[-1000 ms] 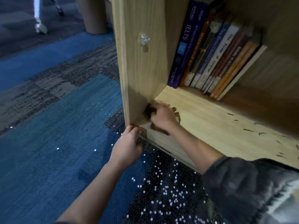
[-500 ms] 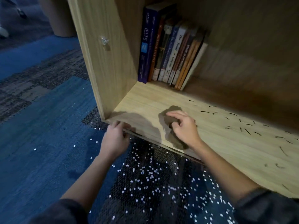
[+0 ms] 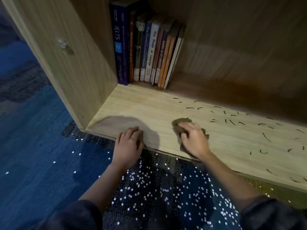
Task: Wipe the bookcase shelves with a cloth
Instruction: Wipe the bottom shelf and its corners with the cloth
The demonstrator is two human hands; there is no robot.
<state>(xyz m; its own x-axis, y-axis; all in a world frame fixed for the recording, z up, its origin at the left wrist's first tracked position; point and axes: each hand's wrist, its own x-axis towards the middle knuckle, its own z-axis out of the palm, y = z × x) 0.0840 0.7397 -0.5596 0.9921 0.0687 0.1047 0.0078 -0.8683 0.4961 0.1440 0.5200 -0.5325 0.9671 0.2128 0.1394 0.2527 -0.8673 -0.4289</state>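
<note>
A light wooden bookcase shelf (image 3: 149,105) fills the middle of the head view. My right hand (image 3: 194,140) presses a crumpled brown cloth (image 3: 181,122) flat on the shelf near its front edge, fingers spread over it. My left hand (image 3: 128,143) rests on the shelf's front edge to the left, fingers curled over the lip. Several thin dark slivers of debris (image 3: 232,118) lie scattered on the shelf to the right of the cloth.
A row of upright books (image 3: 146,47) stands at the back left of the shelf against the side panel (image 3: 69,52). Blue carpet (image 3: 41,146) with many small white specks (image 3: 157,196) lies in front of the bookcase.
My right hand has slid the cloth rightward along the shelf from the left corner toward the debris. My left hand has shifted right along the front edge. The view has moved right.
</note>
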